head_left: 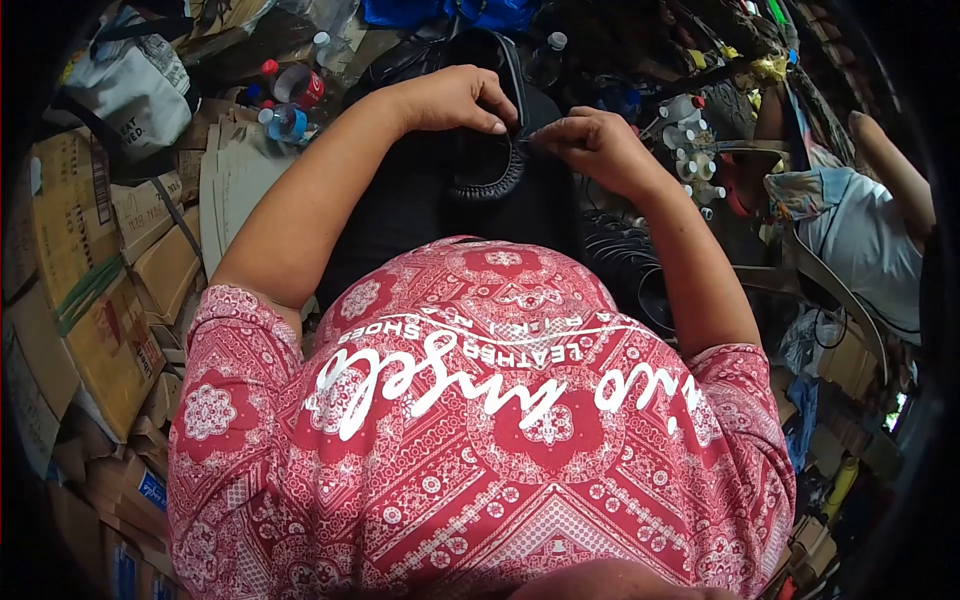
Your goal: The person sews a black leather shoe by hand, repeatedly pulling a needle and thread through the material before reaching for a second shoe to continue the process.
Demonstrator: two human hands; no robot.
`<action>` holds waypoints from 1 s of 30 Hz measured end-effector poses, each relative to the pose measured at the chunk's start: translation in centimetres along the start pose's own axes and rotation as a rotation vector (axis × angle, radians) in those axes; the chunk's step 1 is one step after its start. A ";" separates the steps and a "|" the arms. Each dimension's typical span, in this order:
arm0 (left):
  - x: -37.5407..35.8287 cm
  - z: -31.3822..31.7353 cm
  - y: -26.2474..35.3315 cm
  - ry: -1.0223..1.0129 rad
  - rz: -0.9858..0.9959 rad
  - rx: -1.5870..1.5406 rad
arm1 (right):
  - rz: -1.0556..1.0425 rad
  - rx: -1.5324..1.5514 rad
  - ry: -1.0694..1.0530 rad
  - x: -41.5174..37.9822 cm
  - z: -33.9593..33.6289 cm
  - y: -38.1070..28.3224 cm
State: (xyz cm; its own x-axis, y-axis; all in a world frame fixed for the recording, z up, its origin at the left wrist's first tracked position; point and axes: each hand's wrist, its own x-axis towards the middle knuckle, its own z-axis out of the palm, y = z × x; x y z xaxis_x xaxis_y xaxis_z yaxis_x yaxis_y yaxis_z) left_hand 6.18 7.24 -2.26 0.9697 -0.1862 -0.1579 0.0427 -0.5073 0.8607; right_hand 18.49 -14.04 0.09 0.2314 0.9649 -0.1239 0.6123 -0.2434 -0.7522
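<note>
A black leather-looking piece with a looped, smooth upper rim and a tightly gathered lower edge is over my dark-clothed lap. My left hand grips its rim from the left, thumb and fingers closed on it near the join with the gathered edge. Just to the right, my right hand is closed in a pinch, its fingertips close to that same edge. What those fingertips hold is too small to make out.
Flattened cardboard boxes crowd the left. Plastic bottles lie ahead on that side, and several white-capped bottles stand at right. Black ribbed pieces are by my right thigh. Another person in a white shirt is at the far right.
</note>
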 end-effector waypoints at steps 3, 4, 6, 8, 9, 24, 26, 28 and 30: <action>0.2 0.0 -0.1 -0.001 0.003 0.007 | -0.046 -0.169 -0.033 0.2 -0.6 -0.8; 0.4 0.0 -0.2 0.000 0.003 0.006 | -0.059 -0.235 -0.053 0.3 -0.6 -0.9; 0.6 0.2 -0.2 0.003 0.006 0.018 | -0.063 -0.160 -0.027 0.2 0.5 -0.2; 0.5 0.0 -0.1 -0.015 -0.023 -0.045 | -0.071 -0.086 0.000 0.1 1.0 0.4; 0.4 0.0 -0.1 -0.033 -0.054 -0.111 | -0.030 -0.020 0.001 -0.1 1.0 0.6; 1.1 0.2 -0.8 -0.110 -0.045 -0.203 | 0.108 0.433 -0.204 0.4 0.6 4.5; 1.1 0.2 -1.0 -0.106 -0.039 -0.197 | 0.124 0.442 -0.207 0.4 0.7 4.5; 1.1 0.3 -1.1 -0.101 -0.032 -0.192 | 0.127 0.475 -0.173 0.4 1.0 4.7; 1.0 0.4 -1.1 -0.088 -0.041 -0.228 | 0.117 0.466 -0.144 0.2 1.3 4.3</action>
State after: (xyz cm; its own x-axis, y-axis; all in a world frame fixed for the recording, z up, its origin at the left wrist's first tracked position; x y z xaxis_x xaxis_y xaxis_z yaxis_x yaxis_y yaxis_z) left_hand 7.00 7.29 -3.51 0.9420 -0.2466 -0.2278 0.1446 -0.3145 0.9382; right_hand 20.21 -14.79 -4.00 0.1513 0.9456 -0.2881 0.1779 -0.3127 -0.9330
